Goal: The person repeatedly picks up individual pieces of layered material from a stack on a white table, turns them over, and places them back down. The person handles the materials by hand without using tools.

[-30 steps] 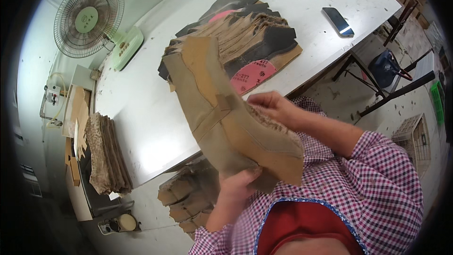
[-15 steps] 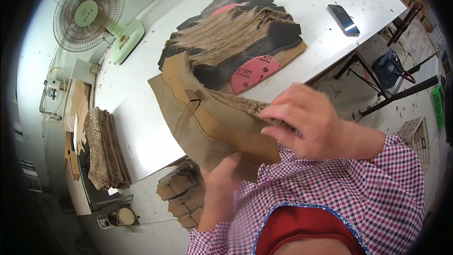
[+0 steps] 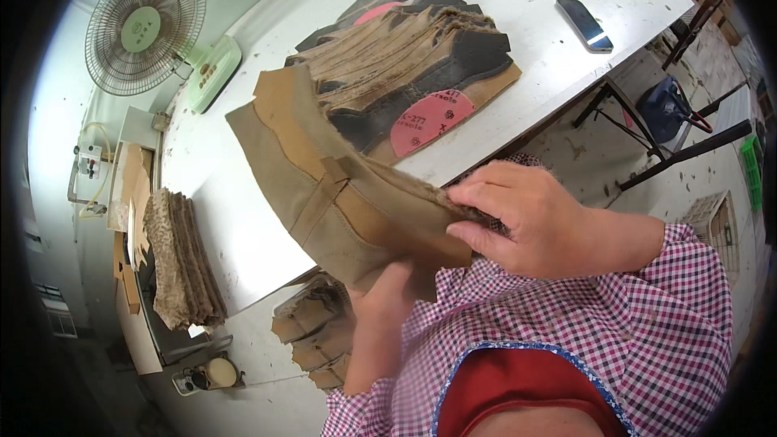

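Observation:
In front of me, over the near edge of the table, I hold a tan and brown boot upper (image 3: 279, 182) with a small strap across its seam. My left hand (image 3: 382, 295) grips its lower edge from below, thumb on the outer face and fingers hidden behind. The fingers and thumb of my right hand (image 3: 518, 218) pinch the right end of its upper edge, where a furry lining (image 3: 417, 184) shows. Just beyond lies a pile of similar fur-lined pieces (image 3: 388, 61), with a pink half-round patch (image 3: 433, 121) on the nearest one.
A smartphone (image 3: 584, 26) lies on the white table (image 3: 550, 81) at the right. A green fan (image 3: 146, 28) stands at the far left, above stacked furry pieces (image 3: 182, 263). More strapped pieces (image 3: 316, 328) hang below the table edge. A chair frame (image 3: 664, 166) stands to the right.
The boot upper has tilted and flattened out, its left end swinging up and left over the pile. Both hands keep their grip, with the right hand shifted only slightly.

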### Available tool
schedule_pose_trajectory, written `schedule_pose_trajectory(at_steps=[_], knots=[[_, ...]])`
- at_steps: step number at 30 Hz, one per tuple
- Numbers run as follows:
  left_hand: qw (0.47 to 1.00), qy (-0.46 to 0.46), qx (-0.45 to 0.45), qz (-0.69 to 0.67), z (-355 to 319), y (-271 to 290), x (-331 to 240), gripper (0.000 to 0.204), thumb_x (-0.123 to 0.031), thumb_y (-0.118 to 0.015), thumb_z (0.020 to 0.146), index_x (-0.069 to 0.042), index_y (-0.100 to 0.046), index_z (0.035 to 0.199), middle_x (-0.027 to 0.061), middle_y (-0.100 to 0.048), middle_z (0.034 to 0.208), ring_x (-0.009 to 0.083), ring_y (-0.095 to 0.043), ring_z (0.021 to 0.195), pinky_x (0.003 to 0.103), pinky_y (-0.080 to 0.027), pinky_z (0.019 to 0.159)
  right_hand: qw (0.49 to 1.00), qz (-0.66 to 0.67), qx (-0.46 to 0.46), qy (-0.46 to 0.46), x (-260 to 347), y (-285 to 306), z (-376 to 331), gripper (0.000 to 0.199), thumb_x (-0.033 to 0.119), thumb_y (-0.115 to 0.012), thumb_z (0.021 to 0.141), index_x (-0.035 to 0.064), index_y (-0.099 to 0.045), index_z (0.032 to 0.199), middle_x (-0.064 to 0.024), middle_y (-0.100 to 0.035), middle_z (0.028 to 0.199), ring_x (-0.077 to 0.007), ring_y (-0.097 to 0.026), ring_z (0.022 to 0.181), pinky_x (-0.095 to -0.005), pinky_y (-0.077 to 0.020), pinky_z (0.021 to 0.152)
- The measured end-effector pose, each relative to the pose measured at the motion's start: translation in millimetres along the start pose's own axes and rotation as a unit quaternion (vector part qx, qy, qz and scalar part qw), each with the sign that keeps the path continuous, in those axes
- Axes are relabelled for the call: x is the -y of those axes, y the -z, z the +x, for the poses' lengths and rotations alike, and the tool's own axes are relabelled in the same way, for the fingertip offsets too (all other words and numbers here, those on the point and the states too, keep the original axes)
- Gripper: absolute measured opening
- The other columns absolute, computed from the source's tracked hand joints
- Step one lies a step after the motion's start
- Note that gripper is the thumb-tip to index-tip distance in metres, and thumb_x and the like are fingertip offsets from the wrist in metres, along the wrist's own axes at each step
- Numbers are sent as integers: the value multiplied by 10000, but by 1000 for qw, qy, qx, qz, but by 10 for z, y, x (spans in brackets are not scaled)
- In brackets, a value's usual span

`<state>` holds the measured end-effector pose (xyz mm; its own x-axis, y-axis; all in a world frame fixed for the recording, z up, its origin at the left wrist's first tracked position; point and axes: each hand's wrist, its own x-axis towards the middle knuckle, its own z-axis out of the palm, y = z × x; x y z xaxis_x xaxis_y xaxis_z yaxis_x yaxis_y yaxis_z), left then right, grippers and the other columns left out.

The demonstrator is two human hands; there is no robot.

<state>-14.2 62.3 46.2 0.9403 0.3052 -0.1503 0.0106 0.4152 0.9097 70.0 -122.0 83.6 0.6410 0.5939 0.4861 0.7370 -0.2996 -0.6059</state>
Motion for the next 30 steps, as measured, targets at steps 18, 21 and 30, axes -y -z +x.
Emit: schedule_pose_trajectory(at_steps=[18, 21, 30], knots=[[1000, 8, 9, -21, -34, 19, 33, 599, 91, -423, 705, 49, -449, 1302, 169, -554, 1222, 296, -569, 1109, 399, -463, 970, 995, 68, 28, -67, -12, -33, -51, 179, 132, -695, 809, -17, -630, 884, -146, -617, 786, -319, -626, 739, -388, -507, 639], [1000, 15, -4, 1, -41, -18, 8, 603, 90, -424, 700, 47, -455, 1301, 168, -561, 1213, 293, -573, 1104, 395, -467, 965, 992, 74, 55, -85, -2, -8, -59, 165, 126, -681, 820, -22, -631, 873, -154, -625, 785, -328, -627, 732, -387, -507, 633], [1000, 5, 10, 25, -17, 11, 73, 610, 62, -417, 694, 43, -456, 1302, 162, -559, 1215, 280, -568, 1113, 381, -464, 965, 977, 186, 17, -100, 11, -102, -139, 127, 49, -665, 819, -18, -590, 896, -146, -608, 739, -291, -618, 628, -354, -473, 542]])
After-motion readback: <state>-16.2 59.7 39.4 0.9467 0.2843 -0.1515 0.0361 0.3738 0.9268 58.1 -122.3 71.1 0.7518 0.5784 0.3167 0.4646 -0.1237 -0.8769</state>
